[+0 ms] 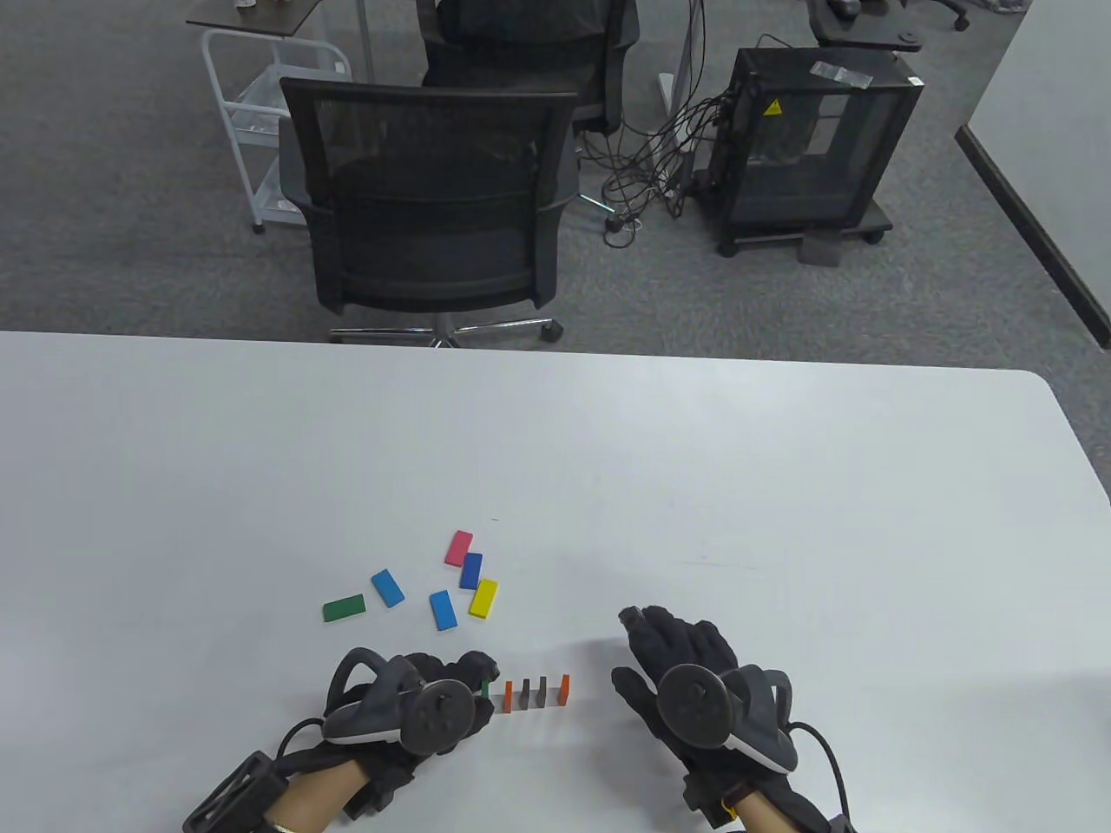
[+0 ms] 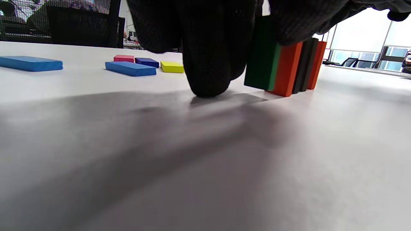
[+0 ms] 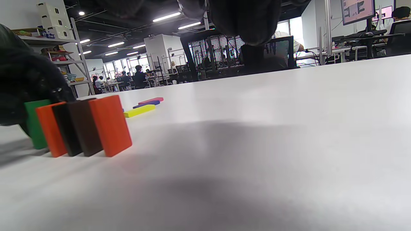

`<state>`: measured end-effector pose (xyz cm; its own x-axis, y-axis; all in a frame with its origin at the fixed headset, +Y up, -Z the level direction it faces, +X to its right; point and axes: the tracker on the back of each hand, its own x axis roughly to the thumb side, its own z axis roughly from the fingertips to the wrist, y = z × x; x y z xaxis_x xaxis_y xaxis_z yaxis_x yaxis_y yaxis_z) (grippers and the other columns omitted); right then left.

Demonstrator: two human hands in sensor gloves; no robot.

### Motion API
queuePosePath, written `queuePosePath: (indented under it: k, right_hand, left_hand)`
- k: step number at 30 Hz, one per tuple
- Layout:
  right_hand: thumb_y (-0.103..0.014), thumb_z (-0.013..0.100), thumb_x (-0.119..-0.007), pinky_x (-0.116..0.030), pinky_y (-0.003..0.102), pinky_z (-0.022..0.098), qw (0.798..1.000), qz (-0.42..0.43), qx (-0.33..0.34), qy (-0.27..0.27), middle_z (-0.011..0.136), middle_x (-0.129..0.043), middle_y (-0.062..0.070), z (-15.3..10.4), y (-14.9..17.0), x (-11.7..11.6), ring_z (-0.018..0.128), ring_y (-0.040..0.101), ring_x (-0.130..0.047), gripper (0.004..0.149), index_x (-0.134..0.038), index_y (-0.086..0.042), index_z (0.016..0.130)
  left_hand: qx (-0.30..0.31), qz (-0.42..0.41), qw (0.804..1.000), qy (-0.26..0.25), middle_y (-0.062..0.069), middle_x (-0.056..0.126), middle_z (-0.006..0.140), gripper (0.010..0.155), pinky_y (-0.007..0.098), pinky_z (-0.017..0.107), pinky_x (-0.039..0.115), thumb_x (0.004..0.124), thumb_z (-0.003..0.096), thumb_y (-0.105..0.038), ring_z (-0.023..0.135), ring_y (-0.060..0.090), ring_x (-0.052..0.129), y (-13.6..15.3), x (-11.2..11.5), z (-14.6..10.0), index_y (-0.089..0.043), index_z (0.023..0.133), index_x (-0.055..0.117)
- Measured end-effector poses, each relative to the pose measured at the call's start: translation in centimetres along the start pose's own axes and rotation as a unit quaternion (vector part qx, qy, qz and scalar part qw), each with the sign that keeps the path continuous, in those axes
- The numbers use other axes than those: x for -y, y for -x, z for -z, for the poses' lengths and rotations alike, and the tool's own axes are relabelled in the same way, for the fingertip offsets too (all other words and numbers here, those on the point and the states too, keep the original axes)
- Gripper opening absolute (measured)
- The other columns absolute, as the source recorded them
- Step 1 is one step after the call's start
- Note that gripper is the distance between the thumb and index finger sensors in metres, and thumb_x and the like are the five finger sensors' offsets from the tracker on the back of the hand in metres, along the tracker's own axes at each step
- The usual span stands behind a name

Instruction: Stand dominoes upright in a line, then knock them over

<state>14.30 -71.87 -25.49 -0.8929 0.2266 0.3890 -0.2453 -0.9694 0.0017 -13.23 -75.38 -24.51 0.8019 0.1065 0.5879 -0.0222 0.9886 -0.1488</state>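
Five upright dominoes [image 1: 526,692] stand in a row at lower centre of the desk [image 1: 781,486], left hand [image 1: 434,694] pinching the green end domino [image 2: 261,54], right hand [image 1: 686,668] relaxed alongside, holding nothing, six loose dominoes [image 1: 438,583] lying flat beyond.

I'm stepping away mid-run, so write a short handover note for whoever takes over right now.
Left hand: fingers pinch the green domino at the row's left end.
Right hand: open, apart from the row, holding nothing.
Done: five dominoes upright in a row.
Left: six loose dominoes lie flat beyond the row; stand them, then topple the row.
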Motion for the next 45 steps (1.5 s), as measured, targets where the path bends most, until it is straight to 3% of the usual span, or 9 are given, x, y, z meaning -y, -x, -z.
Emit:
queuePosePath:
  k: [24,45]
  right_hand:
    - [-0.05,0.058,-0.062,-0.042,0.056,0.079,1.0,-0.018,0.004,-0.006,0.117,-0.052,0.019,-0.24,-0.32,-0.11,0.106,0.041,-0.059,0.069,-0.051,-0.014,0.116]
    - [-0.05,0.057,-0.062,-0.041,0.057,0.079,1.0,-0.016,-0.001,-0.012,0.117,-0.051,0.02,-0.37,-0.27,-0.18,0.106,0.041,-0.058,0.07,-0.05,-0.014,0.116]
  left_hand:
    - [-0.004,0.027,1.0,0.007,0.004,0.096,0.1,0.056,0.042,0.076,0.071,0.072,0.065,-0.046,0.08,0.016,0.099,-0.61,0.42,0.13,-0.009,0.107,0.069]
    - [-0.004,0.011,0.999,0.036,0.009,0.087,0.109,0.074,0.045,0.081,0.063,0.072,0.0644,-0.05,0.089,0.019,0.092,-0.47,0.66,-0.18,-0.005,0.119,0.052]
